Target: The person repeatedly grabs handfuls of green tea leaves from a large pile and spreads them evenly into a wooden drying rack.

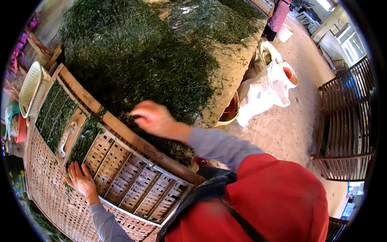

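My left hand [80, 178] lies with fingers spread at the edge of a metal frame divided by thin bars [130, 210], against chopped green plant matter packed in one section. The frame rests on a woven bamboo tray [54, 181] with a wooden rim. A wooden block with a metal handle [67, 139] sits between two green-filled sections; several other sections show bare weave. My right hand [151, 118], blurred, is over the near edge of a large heap of shredded green leaves [142, 66], beside the tray's rim. Its fingers are curled, and whether they hold anything cannot be told.
White sacks [266, 87] and an orange-lined bucket [230, 112] stand on the floor right of the heap. Slatted racks [347, 121] stand farther right. A pale plastic basket [30, 89] is at the left. Part of another person [276, 18] shows at the top.
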Available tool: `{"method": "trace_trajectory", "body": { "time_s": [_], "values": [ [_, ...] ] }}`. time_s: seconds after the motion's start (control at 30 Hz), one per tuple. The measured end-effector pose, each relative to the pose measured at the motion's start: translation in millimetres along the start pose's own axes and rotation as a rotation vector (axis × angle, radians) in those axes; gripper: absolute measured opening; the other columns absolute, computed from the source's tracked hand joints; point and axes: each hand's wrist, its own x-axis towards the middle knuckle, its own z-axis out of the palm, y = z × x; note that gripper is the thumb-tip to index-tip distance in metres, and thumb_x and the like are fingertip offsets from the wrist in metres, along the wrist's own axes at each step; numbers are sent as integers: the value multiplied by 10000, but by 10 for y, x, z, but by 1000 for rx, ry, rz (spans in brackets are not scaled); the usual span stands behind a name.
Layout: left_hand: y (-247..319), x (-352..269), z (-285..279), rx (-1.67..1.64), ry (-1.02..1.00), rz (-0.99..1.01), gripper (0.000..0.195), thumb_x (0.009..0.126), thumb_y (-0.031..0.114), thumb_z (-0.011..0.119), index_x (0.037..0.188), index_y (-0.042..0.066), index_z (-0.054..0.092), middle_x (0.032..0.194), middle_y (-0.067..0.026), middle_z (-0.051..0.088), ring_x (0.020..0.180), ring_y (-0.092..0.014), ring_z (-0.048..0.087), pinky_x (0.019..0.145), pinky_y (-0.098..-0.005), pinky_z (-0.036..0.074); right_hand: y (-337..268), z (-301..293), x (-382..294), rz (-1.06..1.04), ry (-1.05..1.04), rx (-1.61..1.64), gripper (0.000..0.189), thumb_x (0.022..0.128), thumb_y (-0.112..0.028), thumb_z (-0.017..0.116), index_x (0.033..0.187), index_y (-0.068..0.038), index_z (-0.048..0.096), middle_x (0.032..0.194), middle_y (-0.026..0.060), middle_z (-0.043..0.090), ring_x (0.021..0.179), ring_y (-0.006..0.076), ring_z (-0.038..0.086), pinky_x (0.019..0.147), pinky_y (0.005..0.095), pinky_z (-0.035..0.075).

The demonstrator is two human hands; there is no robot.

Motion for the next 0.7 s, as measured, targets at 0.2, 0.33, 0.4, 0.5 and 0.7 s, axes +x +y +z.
{"method": "trace_trajectory", "body": {
  "time_s": [0.2, 0.33, 0.4, 0.5, 0.7],
  "values": [
    [44, 48, 20, 4, -33, -11, 408, 949, 345, 405, 1127, 33, 599, 1210, -65, 555, 1134, -231, 495, 1065, -464, 218, 1532, -2282, -771, 702, 164, -641, 389, 696, -136, 694, 1069, -83, 594, 1025, 207, 568, 930, 379, 564, 799, 420, 473],
    [46, 80, 47, -18, -40, 21, 402, 957, 325, 388, 1140, 22, 579, 1225, -89, 539, 1132, -265, 489, 1059, -459, 227, 2187, -2744, -531, 753, 19, -731, 742, 684, -257, 763, 1320, -132, 403, 1235, 279, 436, 1052, 420, 518, 861, 436, 453],
    [14, 46, 67, -10, -57, 22, 401, 960, 315, 378, 1149, 18, 568, 1230, -100, 531, 1132, -272, 486, 1055, -457, 232, 2334, -2653, -299, 764, -105, -829, 811, 675, -299, 774, 1357, -155, 358, 1318, 270, 349, 1088, 423, 498, 894, 438, 440],
    [-83, 8, 154, -3, -43, 62, 395, 961, 302, 371, 1166, 16, 551, 1234, -121, 520, 1131, -284, 480, 1046, -454, 240, 2481, -2482, 85, 876, -289, -806, 816, 676, -305, 773, 1370, -242, 348, 1393, 255, 255, 1120, 423, 479, 902, 434, 448],
    [-65, 15, 75, -31, -48, 68, 384, 941, 273, 401, 1166, -4, 545, 1246, -136, 512, 1147, -294, 467, 1036, -460, 251, 2916, -2331, 221, 696, -407, -912, 370, 764, -242, 699, 1122, -191, 620, 1169, 170, 561, 948, 274, 608, 799, 368, 511]
  ]
}}
